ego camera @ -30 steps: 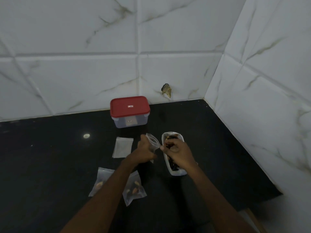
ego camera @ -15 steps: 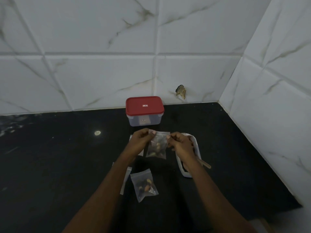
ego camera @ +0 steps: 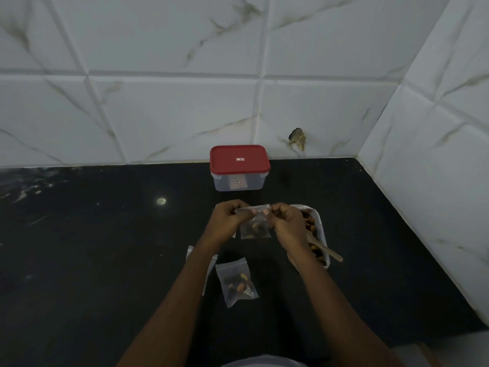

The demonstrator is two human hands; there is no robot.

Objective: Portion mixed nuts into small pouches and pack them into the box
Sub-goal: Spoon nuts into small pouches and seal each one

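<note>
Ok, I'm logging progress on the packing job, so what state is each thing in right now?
Box: shut, red lid on.
Held pouch: nuts inside, hanging upright; whether it is sealed cannot be told.
Left hand: pinches the held pouch's top edge.
Right hand: pinches the same edge.
Counter pouch: filled, lying flat.
Tray: holds nuts.
Spoon: rests in the tray, handle over the rim.

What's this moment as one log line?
left hand pinches pouch top | right hand pinches pouch top | box lidded | spoon in tray
</note>
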